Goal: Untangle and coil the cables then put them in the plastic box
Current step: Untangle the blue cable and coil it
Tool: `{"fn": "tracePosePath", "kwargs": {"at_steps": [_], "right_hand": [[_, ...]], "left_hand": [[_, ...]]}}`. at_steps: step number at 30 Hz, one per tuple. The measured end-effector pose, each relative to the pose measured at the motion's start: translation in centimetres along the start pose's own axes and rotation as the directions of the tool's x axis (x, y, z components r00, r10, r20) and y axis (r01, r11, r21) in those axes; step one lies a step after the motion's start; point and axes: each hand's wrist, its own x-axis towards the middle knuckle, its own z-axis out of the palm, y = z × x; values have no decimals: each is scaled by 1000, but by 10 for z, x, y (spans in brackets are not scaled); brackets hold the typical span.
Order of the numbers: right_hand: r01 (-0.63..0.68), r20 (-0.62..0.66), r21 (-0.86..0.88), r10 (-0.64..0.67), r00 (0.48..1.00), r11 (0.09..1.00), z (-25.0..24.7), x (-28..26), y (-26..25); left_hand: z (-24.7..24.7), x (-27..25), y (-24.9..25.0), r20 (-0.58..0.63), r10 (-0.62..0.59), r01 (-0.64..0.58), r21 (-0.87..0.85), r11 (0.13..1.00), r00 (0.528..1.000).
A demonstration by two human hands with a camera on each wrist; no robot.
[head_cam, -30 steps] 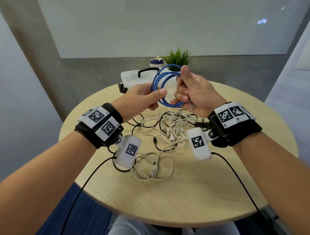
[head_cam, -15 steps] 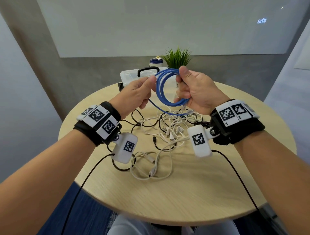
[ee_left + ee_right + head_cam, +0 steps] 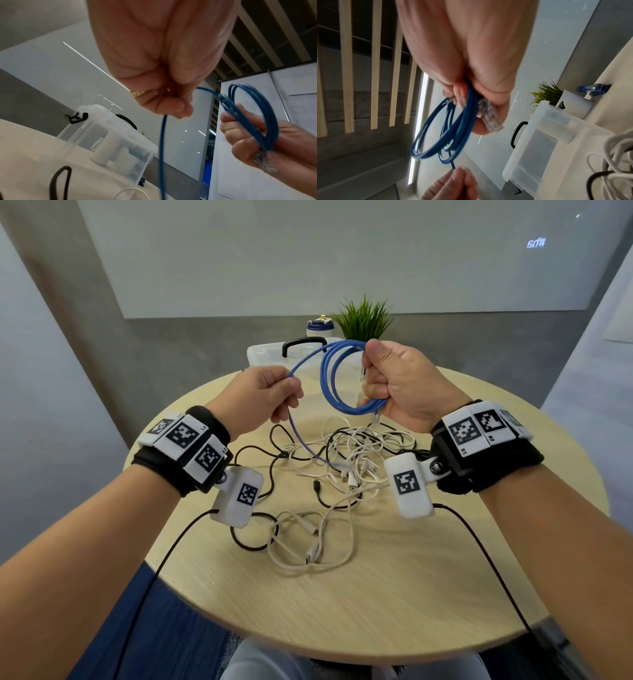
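Observation:
My right hand (image 3: pixel 387 381) grips a coil of blue network cable (image 3: pixel 334 381) above the table, with its clear plug (image 3: pixel 489 117) sticking out under the palm. My left hand (image 3: pixel 274 395) pinches the loose strand of the same cable (image 3: pixel 162 142), a hand's width left of the coil. That strand hangs down to the tangle of white and black cables (image 3: pixel 342 470) on the round wooden table (image 3: pixel 411 594). The clear plastic box (image 3: pixel 270 354) with a black handle stands shut behind my hands.
A small potted plant (image 3: pixel 364 318) and a white and blue bottle (image 3: pixel 320 326) stand behind the box at the table's far edge. Black leads run from my wrist cameras (image 3: pixel 239 498) over the near table edge. Bare wood lies near me.
My left hand has drawn away to the left of the coil, pulling a longer stretch of blue cable out between the hands. The right hand has kept its hold and risen slightly.

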Motion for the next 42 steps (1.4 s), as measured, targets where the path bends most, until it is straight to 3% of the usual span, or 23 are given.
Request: {"fn": "tracePosePath", "kwargs": {"at_steps": [4, 7, 14, 27, 31, 34, 38, 42], "right_hand": [[11, -8, -18, -11, 1000, 1000, 0, 0, 1], [-5, -11, -65, 5, 1000, 998, 1, -1, 7], [-62, -74, -161, 51, 996, 985, 3, -2, 14], [-171, -46, -232, 165, 985, 958, 7, -5, 12], [-164, -30, -184, 162, 986, 969, 8, -3, 11], [-130, -49, -86, 126, 991, 988, 8, -2, 10], [-91, -89, -68, 85, 992, 993, 5, -1, 9], [-87, -98, -22, 84, 992, 996, 2, -1, 14]], "left_hand": [[2, 5, -8, -89, -94, 98, 37, 995, 992], [5, 9, -7, -181, -135, 125, -65, 990, 974], [8, 6, 1, -240, -191, 90, -376, 922, 952], [7, 9, 1, -290, -183, 40, -437, 899, 939], [13, 7, 2, -206, -242, 96, -541, 836, 948], [23, 3, 3, -37, -281, 213, -559, 801, 959], [34, -6, 2, 213, -255, 326, -447, 833, 943], [37, -10, 11, 358, -174, 306, -355, 883, 917]]}}
